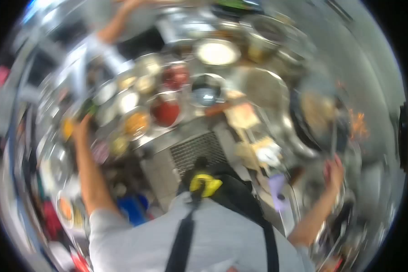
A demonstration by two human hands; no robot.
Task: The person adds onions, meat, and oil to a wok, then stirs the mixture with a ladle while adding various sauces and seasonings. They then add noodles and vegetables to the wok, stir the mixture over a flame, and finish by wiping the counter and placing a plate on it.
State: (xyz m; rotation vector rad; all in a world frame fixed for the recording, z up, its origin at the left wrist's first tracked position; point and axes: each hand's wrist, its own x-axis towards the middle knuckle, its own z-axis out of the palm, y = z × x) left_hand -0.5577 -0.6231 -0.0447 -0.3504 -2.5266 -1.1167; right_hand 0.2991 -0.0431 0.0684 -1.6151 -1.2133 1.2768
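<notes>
At the right, my right hand [334, 171] is closed round the lower end of a long metal utensil [334, 138]. The utensil reaches into a dark wok [299, 124] with pale brown food [318, 106] in it. Orange flames or sparks [359, 126] show just right of the wok. My left hand [81, 127] reaches out to the left, by a container with green contents [89, 108] and a yellow-orange one [68, 128]. Motion blur smears its fingers, so whether it holds anything cannot be made out.
Bowls of red sauce [166, 112], orange pieces [136, 125] and dark liquid [207, 93] stand in the middle. A large round pan [264, 86] sits left of the wok. Another person's arm [115, 25] extends at the upper left. A metal grate [198, 152] lies before me.
</notes>
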